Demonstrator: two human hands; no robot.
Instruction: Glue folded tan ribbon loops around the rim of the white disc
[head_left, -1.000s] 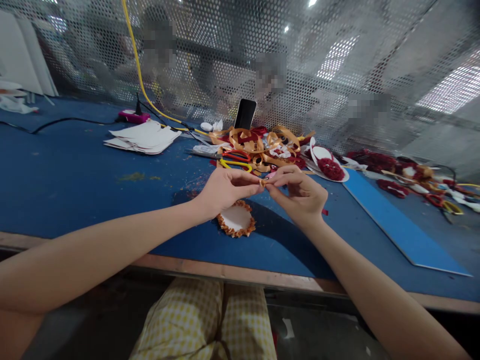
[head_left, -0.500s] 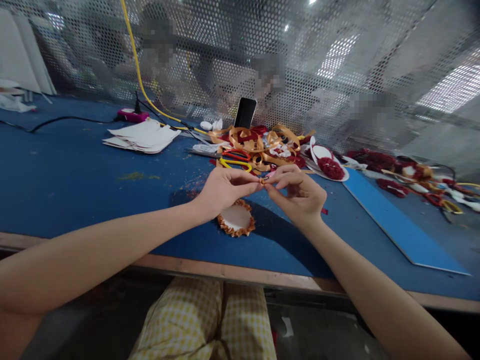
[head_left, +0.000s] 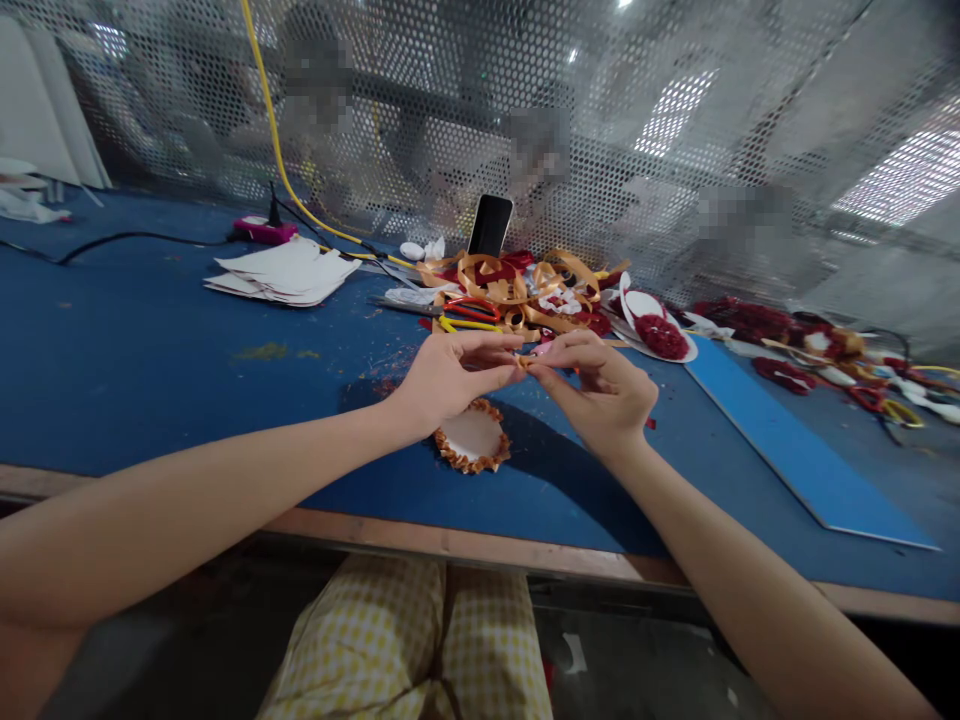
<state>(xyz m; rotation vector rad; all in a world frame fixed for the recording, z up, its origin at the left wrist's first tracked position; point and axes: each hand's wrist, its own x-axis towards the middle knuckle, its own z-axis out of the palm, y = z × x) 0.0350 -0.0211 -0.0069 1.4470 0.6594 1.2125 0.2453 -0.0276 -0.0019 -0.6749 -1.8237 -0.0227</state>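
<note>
Over the last second the left hand has parted its index finger slightly from its thumb, leaving a narrow gap, while the right hand stays curled with its thumb and forefinger pinched on a small piece of orange ribbon. That piece sits between the two sets of fingertips, raised above the table, so the right hand probably bears most of the hold; whether the left thumb grips it too cannot be told. Below them, the frilled disc lies where it lay. Beyond the hands rest the scissors and a tangle of ribbons, with a phone propped behind. White sheets lie to the left, a blue board to the right, and a perforated screen backs everything.
</note>
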